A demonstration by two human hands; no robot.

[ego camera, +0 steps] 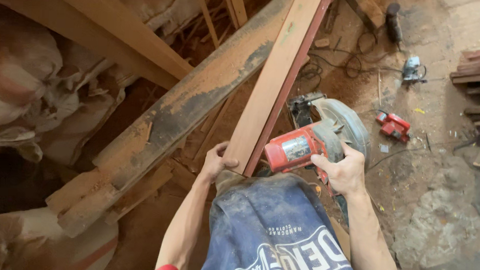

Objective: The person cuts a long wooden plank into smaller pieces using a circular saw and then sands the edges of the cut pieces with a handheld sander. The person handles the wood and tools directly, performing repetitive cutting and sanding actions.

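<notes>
Head view, left hand (216,162) gripping plank (273,83), right hand (345,173) on saw (309,143)

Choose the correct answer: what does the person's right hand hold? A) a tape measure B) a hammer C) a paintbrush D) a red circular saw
D: the right hand grips the red circular saw beside the long plank, which the left hand steadies.
</notes>
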